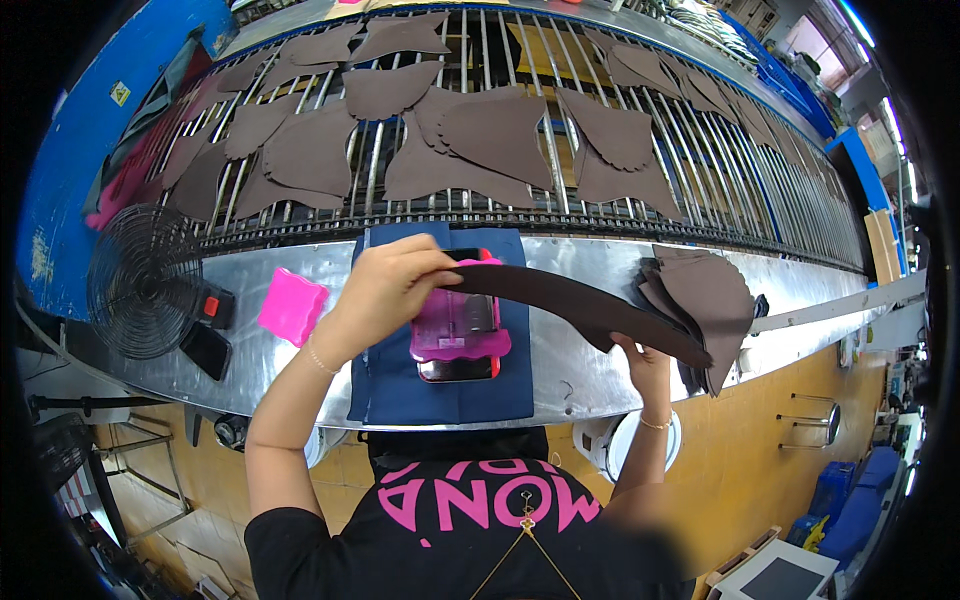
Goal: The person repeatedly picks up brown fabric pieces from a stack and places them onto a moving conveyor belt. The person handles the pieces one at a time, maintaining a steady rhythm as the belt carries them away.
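L hand [385, 285] pinches one end of a long dark brown strip [580, 305], fingers closed on it above the pink template [458, 328] and navy cloth [440, 385]. R hand [645, 362] grips the strip's other end from below, by the stack of brown pieces [712, 295]. Strip runs L to R, far end dipping slightly, held over the metal bench [300, 355]. More brown pieces lie on the roller rack [500, 60] beyond; fan [140, 280] at far L.
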The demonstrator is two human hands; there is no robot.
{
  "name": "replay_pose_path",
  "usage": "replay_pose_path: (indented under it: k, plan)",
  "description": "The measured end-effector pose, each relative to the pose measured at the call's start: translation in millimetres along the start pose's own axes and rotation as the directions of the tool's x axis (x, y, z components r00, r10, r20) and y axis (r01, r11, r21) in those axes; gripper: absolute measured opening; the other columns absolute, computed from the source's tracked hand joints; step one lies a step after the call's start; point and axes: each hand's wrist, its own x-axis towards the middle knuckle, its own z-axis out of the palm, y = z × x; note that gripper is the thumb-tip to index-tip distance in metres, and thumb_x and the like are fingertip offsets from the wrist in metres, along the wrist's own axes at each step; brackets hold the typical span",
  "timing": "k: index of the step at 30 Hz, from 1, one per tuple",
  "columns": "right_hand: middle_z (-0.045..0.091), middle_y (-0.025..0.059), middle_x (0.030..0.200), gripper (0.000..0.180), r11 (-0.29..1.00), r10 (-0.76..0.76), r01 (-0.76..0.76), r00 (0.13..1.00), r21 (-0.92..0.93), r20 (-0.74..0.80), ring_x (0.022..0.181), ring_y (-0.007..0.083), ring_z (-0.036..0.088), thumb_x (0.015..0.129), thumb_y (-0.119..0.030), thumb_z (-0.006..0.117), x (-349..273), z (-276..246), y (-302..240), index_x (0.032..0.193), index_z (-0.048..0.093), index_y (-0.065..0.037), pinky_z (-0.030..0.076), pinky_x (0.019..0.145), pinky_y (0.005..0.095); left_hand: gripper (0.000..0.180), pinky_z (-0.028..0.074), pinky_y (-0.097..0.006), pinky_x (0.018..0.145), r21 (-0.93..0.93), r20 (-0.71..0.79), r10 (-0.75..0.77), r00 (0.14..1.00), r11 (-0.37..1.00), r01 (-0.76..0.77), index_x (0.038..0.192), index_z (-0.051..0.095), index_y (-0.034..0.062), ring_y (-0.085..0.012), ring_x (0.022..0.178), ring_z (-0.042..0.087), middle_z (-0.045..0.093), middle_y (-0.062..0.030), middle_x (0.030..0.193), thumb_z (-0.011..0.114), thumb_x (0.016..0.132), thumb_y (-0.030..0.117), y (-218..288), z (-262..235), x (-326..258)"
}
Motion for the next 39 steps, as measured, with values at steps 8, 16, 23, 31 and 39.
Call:
replay_pose_path:
  k: [8,16,23,31,39]
  plan:
    - [0.065,0.0080,0.072,0.015,0.932,0.315,-0.308,0.949,-0.192,0.006,0.066,0.0129,0.057,0.082,-0.009,0.072,-32,-92,2,0.081,0.067,0.004,0.044,0.061,0.0285,0.007,0.048,-0.039,0.068,0.085,0.155,0.180,0.971,0.977,-0.194,0.081,0.070,0.0099,-0.0267,0.080,0.059,0.054,-0.0059,0.089,0.071,0.074,0.012,20,50,66]
    - [0.068,0.0093,0.094,0.029,0.984,0.032,-0.094,0.930,-0.152,-0.367,0.087,0.0143,0.062,0.086,-0.009,0.069,35,-96,-40,0.110,0.060,0.004,0.050,0.080,0.0276,0.017,0.046,-0.040,0.080,0.541,-0.034,0.686,0.727,0.624,-0.564,0.091,0.069,0.0089,-0.0278,0.094,0.056,0.054,-0.0080,0.099,0.069,0.079,0.021,65,24,196]
    - [0.063,0.0052,0.084,0.023,0.738,0.416,-0.264,0.902,0.621,-0.112,0.061,0.0090,0.056,0.094,-0.019,0.061,129,10,12,0.109,0.053,-0.004,0.051,0.050,0.0240,0.039,0.040,-0.049,0.095,0.386,-0.178,0.510,0.842,0.823,-0.416,0.118,0.055,0.0086,-0.0405,0.115,0.050,0.046,-0.0230,0.127,0.063,0.085,0.026,50,-6,216]
    - [0.060,0.0148,0.102,0.025,0.361,0.438,-0.365,0.879,0.858,0.189,0.085,0.0263,0.068,0.095,-0.004,0.052,274,92,86,0.117,0.040,-0.001,0.059,0.065,0.0317,0.045,0.047,-0.035,0.084,0.184,-0.388,-0.002,0.922,0.980,0.080,0.124,0.056,0.0120,-0.0246,0.097,0.058,0.050,-0.0113,0.118,0.070,0.082,0.018,-38,-78,100]
    - [0.060,0.0045,0.069,0.025,0.239,0.720,-0.495,0.668,0.835,0.189,0.057,0.0144,0.062,0.091,-0.028,0.065,372,158,137,0.085,0.053,-0.007,0.046,0.042,0.0222,0.046,0.045,-0.029,0.077,0.004,-0.387,-0.467,0.795,0.862,0.507,0.127,0.053,0.0075,-0.0163,0.084,0.059,0.051,-0.0097,0.117,0.068,0.083,0.008,-87,-77,-9]
